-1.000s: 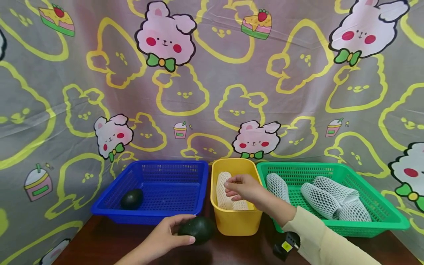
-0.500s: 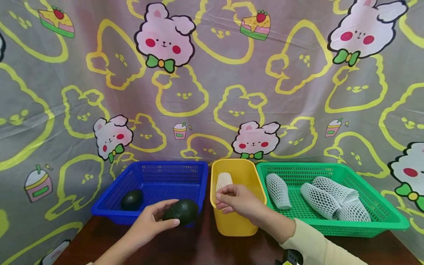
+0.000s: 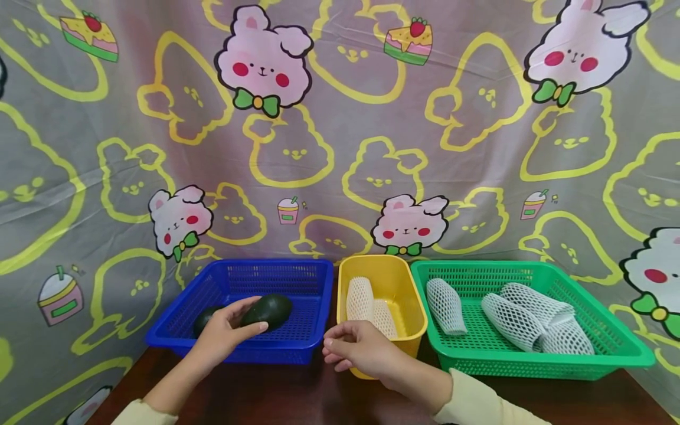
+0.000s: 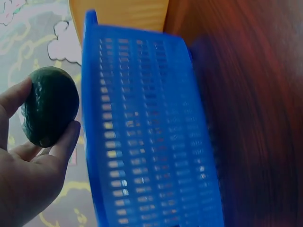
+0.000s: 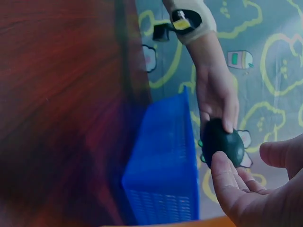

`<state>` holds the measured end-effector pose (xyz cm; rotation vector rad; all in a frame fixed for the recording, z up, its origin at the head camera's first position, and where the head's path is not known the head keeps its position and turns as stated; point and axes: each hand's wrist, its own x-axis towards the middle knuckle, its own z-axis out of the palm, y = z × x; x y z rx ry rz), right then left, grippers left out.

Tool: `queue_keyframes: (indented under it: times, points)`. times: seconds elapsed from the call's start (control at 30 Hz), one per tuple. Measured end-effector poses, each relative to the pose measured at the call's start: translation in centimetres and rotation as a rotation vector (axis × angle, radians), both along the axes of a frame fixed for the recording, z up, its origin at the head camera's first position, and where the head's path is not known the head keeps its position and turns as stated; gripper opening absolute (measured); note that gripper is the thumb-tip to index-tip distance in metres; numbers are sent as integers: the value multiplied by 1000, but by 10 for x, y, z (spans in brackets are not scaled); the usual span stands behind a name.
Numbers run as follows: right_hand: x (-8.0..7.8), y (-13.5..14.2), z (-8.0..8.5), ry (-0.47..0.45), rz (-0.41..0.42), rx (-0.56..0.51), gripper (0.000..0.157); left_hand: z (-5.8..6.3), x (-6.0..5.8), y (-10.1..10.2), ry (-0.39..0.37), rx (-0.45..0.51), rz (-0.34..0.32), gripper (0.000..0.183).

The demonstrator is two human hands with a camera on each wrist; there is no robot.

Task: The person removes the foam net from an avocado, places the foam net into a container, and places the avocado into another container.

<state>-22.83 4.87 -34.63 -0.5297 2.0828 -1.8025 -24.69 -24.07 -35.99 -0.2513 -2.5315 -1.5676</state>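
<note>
My left hand [image 3: 220,333] grips a dark green avocado [image 3: 271,310] between thumb and fingers, over the blue basket [image 3: 287,354]. In the left wrist view the avocado [image 4: 52,106] has bumpy skin and appears above the basket's rim. A second avocado [image 3: 204,319] lies at the basket's left, partly hidden behind the left hand. Just in front of the yellow bin [image 3: 421,316], my right hand [image 3: 366,351] holds nothing, its fingers loosely bent. Two white foam net sleeves [image 3: 360,300] sit inside that bin.
To the right stands a green basket [image 3: 520,367] with several white foam net sleeves [image 3: 445,306]. All three containers rest on a dark red-brown table [image 3: 255,401], against a patterned cloth [image 3: 319,147].
The left hand has carried the avocado leftward and away from me, from before the yellow bin to over the blue basket. My right hand has drawn back from above the bin, leftward and nearer.
</note>
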Motion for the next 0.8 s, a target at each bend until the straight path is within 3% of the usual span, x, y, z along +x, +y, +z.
queue_keyframes:
  times: [0.43, 0.8]
  points:
    - [5, -28, -43, -27, -20, -71, 10, -7, -30, -30, 51, -120, 107, 66]
    - [0, -49, -62, -53, -115, -158, 12, -13, -54, -47, 77, -294, 181, 68]
